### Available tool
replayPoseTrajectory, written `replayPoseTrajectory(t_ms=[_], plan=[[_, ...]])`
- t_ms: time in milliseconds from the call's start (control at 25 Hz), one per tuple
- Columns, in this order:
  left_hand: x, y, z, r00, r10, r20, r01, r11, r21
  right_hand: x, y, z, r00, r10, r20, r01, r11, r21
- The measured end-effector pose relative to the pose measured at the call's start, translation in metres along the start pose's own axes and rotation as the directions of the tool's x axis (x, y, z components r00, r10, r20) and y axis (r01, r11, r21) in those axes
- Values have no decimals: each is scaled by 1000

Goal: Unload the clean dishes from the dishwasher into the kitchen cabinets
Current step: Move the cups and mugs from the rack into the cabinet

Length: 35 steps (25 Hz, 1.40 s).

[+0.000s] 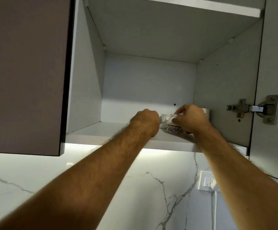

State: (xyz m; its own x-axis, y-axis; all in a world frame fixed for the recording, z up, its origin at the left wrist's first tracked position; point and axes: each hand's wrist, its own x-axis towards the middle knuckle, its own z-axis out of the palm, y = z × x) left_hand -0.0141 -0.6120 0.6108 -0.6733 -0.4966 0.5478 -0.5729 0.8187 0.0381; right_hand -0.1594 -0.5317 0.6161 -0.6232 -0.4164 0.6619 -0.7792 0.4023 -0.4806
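Note:
Both arms reach up into an open wall cabinet, onto its bottom shelf (pixel 101 130). My right hand (pixel 191 118) pinches the rim of a small white cup with a dark patterned band (pixel 174 128) that stands on the shelf. Just left of it is a second small white cup (pixel 164 121), partly hidden by my left hand (pixel 145 121). The left hand's fingers curl away from the camera at that cup; whether they hold it is hidden. A white bowl or pot (pixel 206 112) stands behind the right hand.
The cabinet's right door hangs open with a metal hinge (pixel 251 108) at hand height. A closed brown cabinet door (pixel 25 75) is on the left. An upper shelf (pixel 201 7) runs overhead. Below are a marbled wall and a socket with a white plug (pixel 211 181).

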Motion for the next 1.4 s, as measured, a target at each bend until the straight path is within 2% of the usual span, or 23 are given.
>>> replayPoseTrajectory(t_ms=[120,240,400,480,560,640,680,760,880,1080,1280,1400], plan=[[-2,4,-1,997,-5,-83,0,998,-58,-9,-10,-5,984,-118,-132,111,992,-57],[-5,8,-4,985,-22,-172,4,994,-105,-24,-21,-14,961,-205,-185,191,977,-90],[-10,7,-13,974,-32,-223,-2,988,-153,-50,-14,-32,942,-314,-120,281,931,-231],[-14,8,-19,953,1,-304,-59,982,-180,-69,-8,-45,932,-333,-145,282,915,-288],[-21,11,-22,885,71,-460,-164,972,-167,-93,-1,-59,923,-336,-187,256,899,-355],[-36,19,-25,769,100,-631,-259,952,-165,-117,10,-71,932,-286,-223,192,911,-365],[-47,26,-24,722,81,-687,-304,929,-210,-130,18,-77,941,-239,-239,151,930,-337],[-75,42,-15,692,11,-722,-362,870,-333,-155,30,-83,948,-178,-264,101,955,-279],[-131,80,26,749,2,-663,-400,799,-449,-203,57,-90,958,-99,-269,25,964,-265],[-226,136,92,885,198,-421,-392,805,-445,-297,104,-117,976,72,-205,-128,953,-276],[-338,190,127,919,341,-196,-394,790,-470,-420,162,-157,958,260,-125,-287,905,-315],[-408,222,139,924,381,-42,-343,774,-533,-497,199,-185,918,392,-62,-388,856,-341]])
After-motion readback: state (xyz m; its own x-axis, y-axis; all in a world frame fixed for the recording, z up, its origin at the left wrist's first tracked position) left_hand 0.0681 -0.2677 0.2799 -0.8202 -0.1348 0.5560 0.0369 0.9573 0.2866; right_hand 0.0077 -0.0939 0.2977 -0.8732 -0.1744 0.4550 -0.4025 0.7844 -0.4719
